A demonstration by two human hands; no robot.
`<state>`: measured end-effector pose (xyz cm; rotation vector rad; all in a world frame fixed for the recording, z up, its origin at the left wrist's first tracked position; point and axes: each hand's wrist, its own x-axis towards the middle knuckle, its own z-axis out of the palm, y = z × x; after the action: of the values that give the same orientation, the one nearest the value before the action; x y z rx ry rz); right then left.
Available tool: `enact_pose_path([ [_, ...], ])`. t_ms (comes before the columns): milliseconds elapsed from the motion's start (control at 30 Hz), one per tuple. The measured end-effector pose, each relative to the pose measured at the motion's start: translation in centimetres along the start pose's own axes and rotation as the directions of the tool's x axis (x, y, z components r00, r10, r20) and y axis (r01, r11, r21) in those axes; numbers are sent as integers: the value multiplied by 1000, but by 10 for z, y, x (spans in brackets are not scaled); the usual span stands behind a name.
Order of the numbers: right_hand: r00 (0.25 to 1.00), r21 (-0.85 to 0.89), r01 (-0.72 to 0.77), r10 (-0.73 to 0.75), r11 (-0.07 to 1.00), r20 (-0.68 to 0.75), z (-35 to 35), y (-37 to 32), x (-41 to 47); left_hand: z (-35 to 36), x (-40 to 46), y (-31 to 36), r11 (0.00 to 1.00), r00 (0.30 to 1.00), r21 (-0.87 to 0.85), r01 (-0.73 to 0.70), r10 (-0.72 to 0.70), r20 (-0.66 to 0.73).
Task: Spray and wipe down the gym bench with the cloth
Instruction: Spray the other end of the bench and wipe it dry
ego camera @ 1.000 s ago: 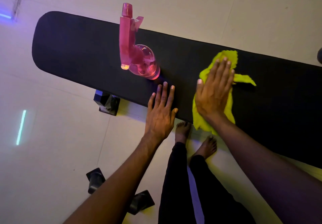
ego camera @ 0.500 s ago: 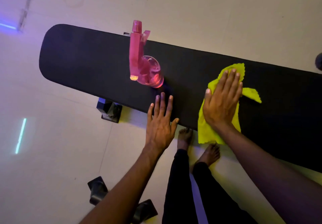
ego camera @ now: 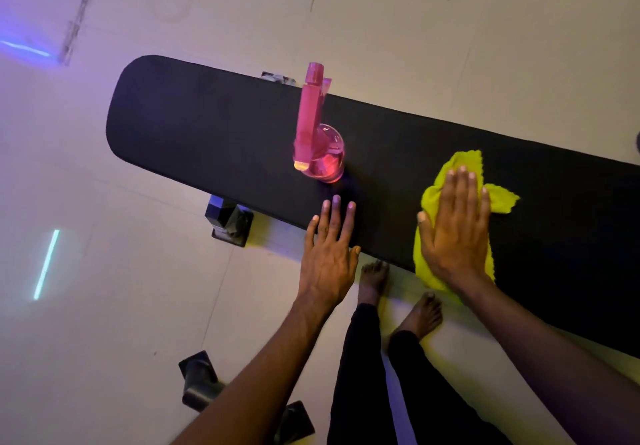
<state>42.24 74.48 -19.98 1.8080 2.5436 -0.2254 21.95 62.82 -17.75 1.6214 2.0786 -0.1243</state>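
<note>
Head view: flat right hand [ego camera: 454, 226] presses the yellow cloth [ego camera: 465, 167] on the black bench [ego camera: 214, 133].
Left hand [ego camera: 329, 254], fingers straight, rests on the bench's near edge beside the unlabelled pink spray bottle [ego camera: 317, 140].

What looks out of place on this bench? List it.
Nothing stands out. The pink spray bottle stands upright on the bench, the right hand presses the yellow cloth flat, and no spill shows.

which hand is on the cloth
The right hand: it lies flat on the yellow-green cloth, pressing it to the black bench. The left hand rests bare on the bench edge, near the pink spray bottle.
</note>
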Motion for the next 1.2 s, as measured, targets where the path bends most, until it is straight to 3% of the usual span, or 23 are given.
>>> enact_pose_path([
  [67,992,14,-126,126,992,-7,-1,-15,22,1,0,2,1000,1000,13,11,-11,1],
  [167,985,60,-175,175,983,4,-1,-49,50,3,0,4,1000,999,-2,19,-19,-35],
  [267,997,40,-71,70,997,23,1,-57,51,-1,-1,6,999,999,-45,13,-15,-44],
  [400,980,5,193,-193,981,54,-3,-20,16,-19,-1,9,999,1000,-45,17,-16,16],
  [500,974,28,218,-220,975,50,-15,1,-4,-33,1,19,999,999,-21,39,-39,5],
  [667,996,254,4,18,967,-82,-44,12,-17,-50,7,51,972,974,-234,-32,-22,-225],
  [700,992,294,-34,68,955,-106,-48,15,-21,-52,10,59,961,972,-276,-26,-40,-231],
  [800,969,354,-159,215,922,-125,-57,22,-32,-55,23,83,930,990,-360,78,-114,-81],
  [900,940,416,-313,340,854,10,-65,22,-33,-55,36,100,866,978,-461,195,-207,23],
  [1033,877,489,-476,433,731,206,-73,16,-17,-54,42,115,706,922,-611,358,-372,110],
  [1200,733,547,-675,528,494,428,-76,12,0,-56,44,118,479,836,-719,504,-479,268],
])
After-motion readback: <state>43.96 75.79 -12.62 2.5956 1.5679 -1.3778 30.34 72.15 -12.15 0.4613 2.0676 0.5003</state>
